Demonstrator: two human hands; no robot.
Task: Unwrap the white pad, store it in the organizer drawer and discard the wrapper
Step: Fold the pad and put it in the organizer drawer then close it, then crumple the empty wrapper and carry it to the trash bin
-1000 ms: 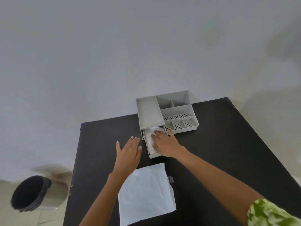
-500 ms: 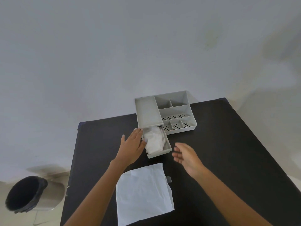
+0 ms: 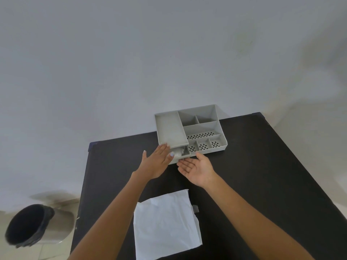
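A grey organizer (image 3: 170, 128) stands at the far edge of the black table (image 3: 262, 175). Its drawer (image 3: 185, 155) sticks out only a little at the front left. A small part of the white pad (image 3: 178, 152) shows inside the drawer. My left hand (image 3: 155, 162) lies flat against the drawer's left front with fingers spread. To the right, my right hand (image 3: 197, 168) is palm up, with its fingertips at the drawer's front. The flat white wrapper (image 3: 165, 225) lies on the table near me, between my forearms.
A bin with a black liner (image 3: 28, 225) stands on the floor to the left of the table. A small grey tab (image 3: 195, 209) lies at the wrapper's right edge. The organizer's open compartments (image 3: 202, 128) hold nothing. A pale wall rises behind the table.
The drawer has slid most of the way back into the organizer, hiding most of the pad. My right hand left the pad, then came to the drawer's front; my left hand moved forward.
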